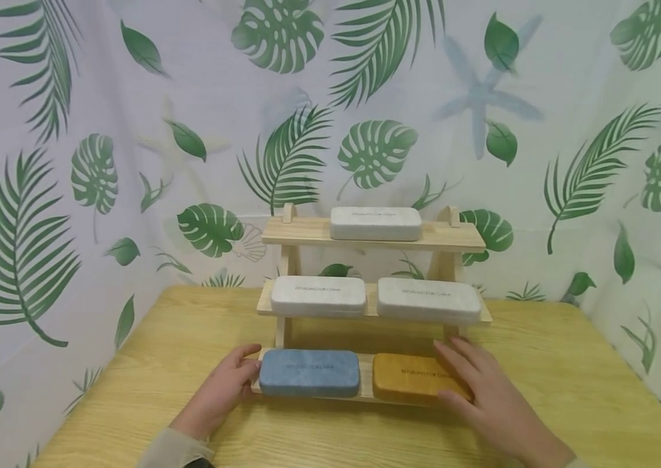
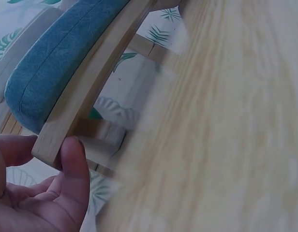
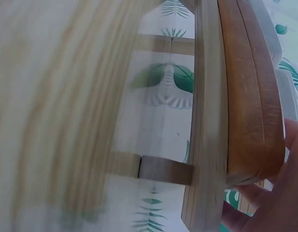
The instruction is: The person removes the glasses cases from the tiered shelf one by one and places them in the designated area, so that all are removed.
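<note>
A three-tier wooden display rack (image 1: pixel 318 244) stands on the table and bears several glasses cases. On its bottom board lie a blue glasses case (image 1: pixel 309 372) at the left and an orange glasses case (image 1: pixel 403 377) at the right. My left hand (image 1: pixel 226 390) is at the board's left end, beside the blue case; in the left wrist view its fingers (image 2: pixel 74 164) pinch the end of the wooden board (image 2: pixel 67 123). My right hand (image 1: pixel 485 393) grips the right end of the orange case, thumb in front and fingers behind, covering that end.
Two whitish glasses cases, one left (image 1: pixel 318 296) and one right (image 1: pixel 428 300), sit on the middle tier. Another whitish case (image 1: pixel 375 223) sits on the top tier. Behind the yellowish wooden table (image 1: pixel 546 364) hangs a leaf-patterned cloth (image 1: pixel 201 162).
</note>
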A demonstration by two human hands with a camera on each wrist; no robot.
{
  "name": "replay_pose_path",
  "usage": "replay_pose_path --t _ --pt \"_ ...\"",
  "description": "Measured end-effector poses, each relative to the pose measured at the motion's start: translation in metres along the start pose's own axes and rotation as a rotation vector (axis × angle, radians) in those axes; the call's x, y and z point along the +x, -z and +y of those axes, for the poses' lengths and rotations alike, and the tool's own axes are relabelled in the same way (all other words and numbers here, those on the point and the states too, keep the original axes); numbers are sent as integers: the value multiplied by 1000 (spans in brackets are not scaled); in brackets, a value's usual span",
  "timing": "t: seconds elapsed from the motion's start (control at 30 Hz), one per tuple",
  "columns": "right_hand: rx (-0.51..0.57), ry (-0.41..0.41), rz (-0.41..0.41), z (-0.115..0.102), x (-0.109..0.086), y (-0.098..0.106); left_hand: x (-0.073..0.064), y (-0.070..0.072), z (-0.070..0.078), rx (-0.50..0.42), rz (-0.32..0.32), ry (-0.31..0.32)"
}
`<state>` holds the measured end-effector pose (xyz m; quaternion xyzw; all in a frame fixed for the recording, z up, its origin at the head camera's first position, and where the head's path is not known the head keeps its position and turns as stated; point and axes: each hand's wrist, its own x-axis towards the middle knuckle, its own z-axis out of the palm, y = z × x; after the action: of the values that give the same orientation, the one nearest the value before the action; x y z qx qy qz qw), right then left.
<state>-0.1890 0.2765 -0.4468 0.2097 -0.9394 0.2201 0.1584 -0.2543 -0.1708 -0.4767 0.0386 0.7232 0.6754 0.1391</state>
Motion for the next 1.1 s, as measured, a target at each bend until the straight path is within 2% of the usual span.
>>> replay_pose_path --t 0.27,0.43,0.6,1.1 --pt "-5 38 8 -1 5 -5 2 0 -5 -73 -36 7" --pt "-11 -24 -26 -3 5 -5 5 1 -6 -113 -69 -4" --pt "-35 -50 -32 -6 5 -7 5 3 -9 -116 -98 -13" --pt "-118 -57 -40 -8 2 -12 4 3 -15 -84 -99 -9"
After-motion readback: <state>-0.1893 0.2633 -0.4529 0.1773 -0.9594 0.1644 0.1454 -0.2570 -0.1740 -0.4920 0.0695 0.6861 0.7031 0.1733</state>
